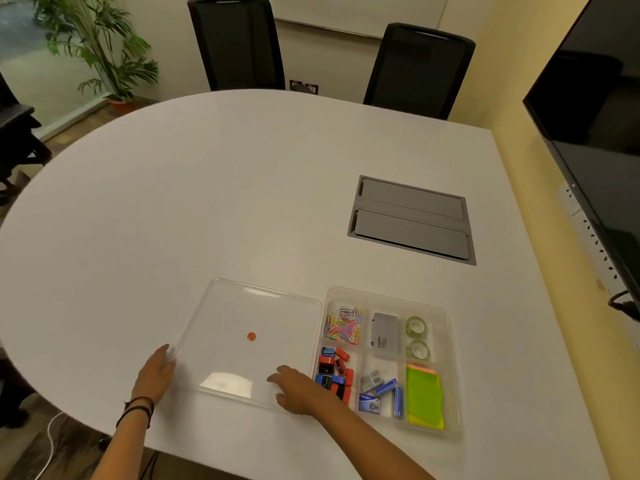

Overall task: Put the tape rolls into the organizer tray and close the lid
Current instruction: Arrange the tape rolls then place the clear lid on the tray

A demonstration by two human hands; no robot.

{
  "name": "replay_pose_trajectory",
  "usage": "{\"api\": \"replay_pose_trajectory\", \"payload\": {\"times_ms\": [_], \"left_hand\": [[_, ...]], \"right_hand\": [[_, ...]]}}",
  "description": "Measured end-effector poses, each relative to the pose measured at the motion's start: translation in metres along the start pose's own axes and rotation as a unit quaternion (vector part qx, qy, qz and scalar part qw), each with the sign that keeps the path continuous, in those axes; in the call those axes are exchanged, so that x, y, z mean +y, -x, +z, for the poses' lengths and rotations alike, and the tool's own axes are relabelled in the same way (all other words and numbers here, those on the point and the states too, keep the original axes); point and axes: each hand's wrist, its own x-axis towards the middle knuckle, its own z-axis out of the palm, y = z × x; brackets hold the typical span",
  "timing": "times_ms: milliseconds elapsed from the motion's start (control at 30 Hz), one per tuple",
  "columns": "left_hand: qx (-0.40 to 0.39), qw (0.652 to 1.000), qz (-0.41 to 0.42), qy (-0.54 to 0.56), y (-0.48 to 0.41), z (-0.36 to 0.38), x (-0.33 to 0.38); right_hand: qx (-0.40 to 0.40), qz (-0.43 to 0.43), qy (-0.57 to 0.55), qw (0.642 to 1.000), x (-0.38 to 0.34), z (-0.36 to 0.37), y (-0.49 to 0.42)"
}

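Both hands, left (156, 370) and right (294, 389), are resting open-gripped on the lid (242, 306), lying just left of the organizer tray (450, 341).

The white table (207, 202) lies bare beyond and to the left of the clear lid (249, 327); the organizer tray (450, 368) sits just beside the lid's right edge; a grey cable hatch (412, 220) lies flush farther back; 2 chairs (239, 43) stand behind the far edge.

Black cord bracelets (138, 408), apparently; bare forearms.
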Motion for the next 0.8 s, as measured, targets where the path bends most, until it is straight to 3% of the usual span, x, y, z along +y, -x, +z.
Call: {"api": "replay_pose_trajectory", "payload": {"times_ms": [233,533,800], "left_hand": [[-0.019,0.999,-0.022,0.028,0.006,0.002,0.014],[0.016,0.996,-0.041,0.077,-0.002,0.004,0.020],[0.008,0.996,-0.089,0.002,-0.018,0.005,0.025]], "right_hand": [[-0.048,0.011,0.081,0.996,0.000,0.013,-0.003],[-0.042,-0.011,0.151,0.988,0.004,0.033,0.004],[-0.061,-0.008,0.178,0.982,0.002,0.030,0.004]]}}
